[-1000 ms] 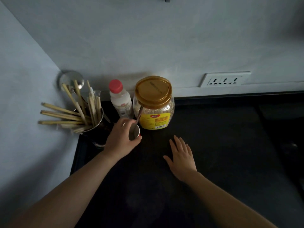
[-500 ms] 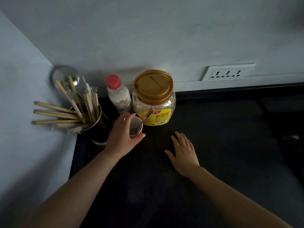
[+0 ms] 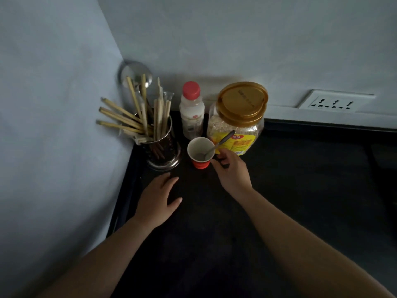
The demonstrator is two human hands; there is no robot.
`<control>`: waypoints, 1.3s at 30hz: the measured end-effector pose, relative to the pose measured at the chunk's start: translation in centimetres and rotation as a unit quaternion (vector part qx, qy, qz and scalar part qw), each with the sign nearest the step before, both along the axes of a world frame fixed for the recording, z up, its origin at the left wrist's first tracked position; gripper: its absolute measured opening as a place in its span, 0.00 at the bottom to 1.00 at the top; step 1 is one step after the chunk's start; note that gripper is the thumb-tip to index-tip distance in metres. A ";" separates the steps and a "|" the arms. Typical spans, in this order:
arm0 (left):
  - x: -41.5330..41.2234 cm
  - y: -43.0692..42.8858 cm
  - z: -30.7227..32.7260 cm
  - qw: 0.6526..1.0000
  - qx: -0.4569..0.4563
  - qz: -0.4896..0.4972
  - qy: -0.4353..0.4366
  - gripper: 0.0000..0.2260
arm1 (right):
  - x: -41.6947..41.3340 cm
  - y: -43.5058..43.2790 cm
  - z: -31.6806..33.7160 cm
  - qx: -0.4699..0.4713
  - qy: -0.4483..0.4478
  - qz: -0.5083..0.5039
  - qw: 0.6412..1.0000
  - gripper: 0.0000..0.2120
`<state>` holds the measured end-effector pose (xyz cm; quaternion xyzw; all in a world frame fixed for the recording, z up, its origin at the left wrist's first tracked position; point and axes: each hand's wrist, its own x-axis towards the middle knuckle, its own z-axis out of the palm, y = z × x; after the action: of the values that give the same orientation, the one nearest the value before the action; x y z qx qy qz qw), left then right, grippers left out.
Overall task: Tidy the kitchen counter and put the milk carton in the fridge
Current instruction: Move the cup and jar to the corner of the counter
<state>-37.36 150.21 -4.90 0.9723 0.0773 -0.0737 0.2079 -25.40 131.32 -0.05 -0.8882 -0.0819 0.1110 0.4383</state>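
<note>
A small red paper cup (image 3: 200, 152) with a white inside stands on the black counter (image 3: 300, 190), in front of the bottle and the jar. A metal spoon (image 3: 219, 143) leans in it, handle pointing up and right. My right hand (image 3: 233, 171) is at the cup's right side, with thumb and curled fingertips against its wall and just below the spoon handle; nothing is enclosed. My left hand (image 3: 159, 198) lies flat and open on the counter, below and left of the cup and apart from it. No milk carton is in view.
In the corner stands a metal holder (image 3: 163, 151) full of chopsticks, with a ladle behind it. A white bottle with a red cap (image 3: 191, 112) and a gold-lidded oat jar (image 3: 238, 121) stand against the back wall. A socket strip (image 3: 335, 102) is on the wall at right.
My left hand has let go of the cup and drawn back onto the counter. My right hand has moved up from the counter to the cup's right side.
</note>
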 end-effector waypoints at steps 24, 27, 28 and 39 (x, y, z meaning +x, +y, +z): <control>-2.1 0.9 -3.3 1.000 0.024 -0.016 -0.006 0.29 | 2.0 2.8 4.1 0.105 -0.100 -0.075 0.987 0.04; -2.1 1.1 -3.3 0.999 0.027 -0.023 -0.005 0.28 | 2.2 3.3 6.9 0.148 -0.149 -0.063 0.976 0.01; -2.1 1.1 -3.3 0.999 0.029 -0.025 -0.004 0.28 | 2.3 3.7 8.0 0.171 -0.161 -0.060 0.970 0.02; -2.0 0.9 -3.0 0.998 0.052 -0.029 0.010 0.28 | 3.1 9.0 12.3 0.302 -0.156 -0.022 0.940 0.04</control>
<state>-39.32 151.16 -7.93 0.9828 0.0551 -0.0853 0.1543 -22.30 140.36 12.22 -0.7221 -0.1596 -0.0689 0.6696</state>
